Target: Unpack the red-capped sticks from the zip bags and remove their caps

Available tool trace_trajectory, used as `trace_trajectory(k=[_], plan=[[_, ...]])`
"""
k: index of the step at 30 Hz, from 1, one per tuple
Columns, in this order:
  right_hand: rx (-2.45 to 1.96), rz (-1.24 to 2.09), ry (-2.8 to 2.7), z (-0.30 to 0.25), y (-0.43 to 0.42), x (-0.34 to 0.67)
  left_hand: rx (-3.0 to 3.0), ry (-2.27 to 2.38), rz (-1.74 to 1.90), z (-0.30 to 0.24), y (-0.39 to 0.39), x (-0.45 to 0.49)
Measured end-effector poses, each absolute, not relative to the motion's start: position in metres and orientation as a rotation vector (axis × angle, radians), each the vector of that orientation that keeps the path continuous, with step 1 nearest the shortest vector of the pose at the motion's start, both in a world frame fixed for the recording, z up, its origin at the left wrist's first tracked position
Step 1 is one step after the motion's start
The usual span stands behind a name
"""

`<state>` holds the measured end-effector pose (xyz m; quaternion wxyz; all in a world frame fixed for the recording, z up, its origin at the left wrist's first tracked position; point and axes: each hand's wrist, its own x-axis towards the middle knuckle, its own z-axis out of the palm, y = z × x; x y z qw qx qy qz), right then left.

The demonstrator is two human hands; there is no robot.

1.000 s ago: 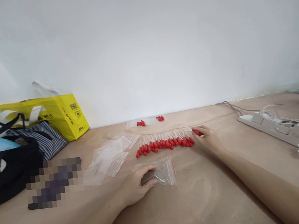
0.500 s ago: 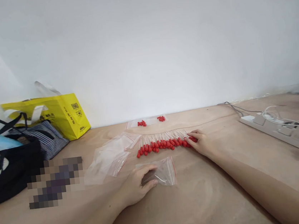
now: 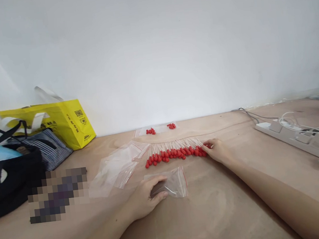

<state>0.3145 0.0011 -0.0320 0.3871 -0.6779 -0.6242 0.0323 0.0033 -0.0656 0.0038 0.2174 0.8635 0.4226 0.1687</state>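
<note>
A row of red-tipped clear droppers (image 3: 175, 153) lies across the middle of the wooden table (image 3: 210, 213). My right hand (image 3: 218, 150) rests at the right end of the row, its fingers pinched on one red-tipped dropper (image 3: 207, 145). Nearer to me, my left hand (image 3: 145, 198) lies on a small clear zip bag (image 3: 174, 183), with its fingers tucked into the bag's mouth and holding it down.
More clear zip bags (image 3: 116, 168) lie left of the row. A bag with a few red tips (image 3: 156, 129) sits by the wall. A yellow bag (image 3: 62, 123) and dark bags (image 3: 15, 170) stand at the left; a power strip with cables (image 3: 296, 136) runs along the right.
My right hand slid left into the row's right end, then eased back slightly, still pinching a red-tipped dropper. My left hand has stayed on the zip bag.
</note>
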Motion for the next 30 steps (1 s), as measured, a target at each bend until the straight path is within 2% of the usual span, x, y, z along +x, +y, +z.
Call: trace_trajectory(k=[14, 30], plan=[[-1.813, 0.087, -1.45, -0.031, 0.01, 0.309, 2.394, 1.189, 0.45, 0.005, -0.066, 0.004], [-1.702, 0.28, -1.394, -0.039, 0.017, 0.32, 2.387, 1.171, 0.471, 0.009, -0.067, 0.006]])
